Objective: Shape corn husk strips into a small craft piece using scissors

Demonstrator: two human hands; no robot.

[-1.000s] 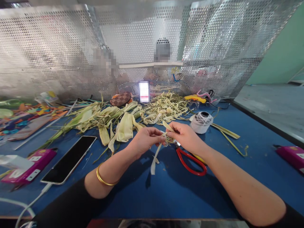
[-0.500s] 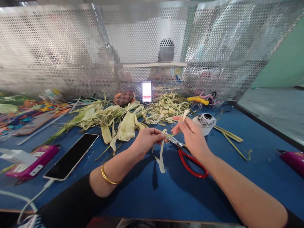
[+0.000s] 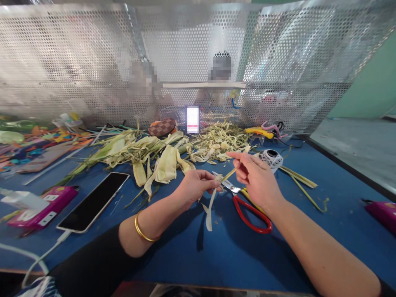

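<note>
Over the middle of the blue table (image 3: 185, 260): a narrow husk strip (image 3: 229, 175) spans both hands

I have my left hand (image 3: 201, 185) pinched shut on the strip's lower part, thumb against fingers, with a pale tail (image 3: 209, 214) hanging towards six o'clock. My right hand (image 3: 252, 175), at two o'clock from that pinch, is closed on the upper part, its index finger stretched out; I can't see the exact contact.

Red-handled scissors (image 3: 253, 218) lie at four o'clock, blades just beside my left fingertips. A white thread spool (image 3: 272, 160) sits just past my right hand, also towards two. Broad husks (image 3: 166, 165) spread at ten, a shredded heap (image 3: 225, 138) at twelve, and a black-screened phone (image 3: 94, 202) lies towards nine.
</note>
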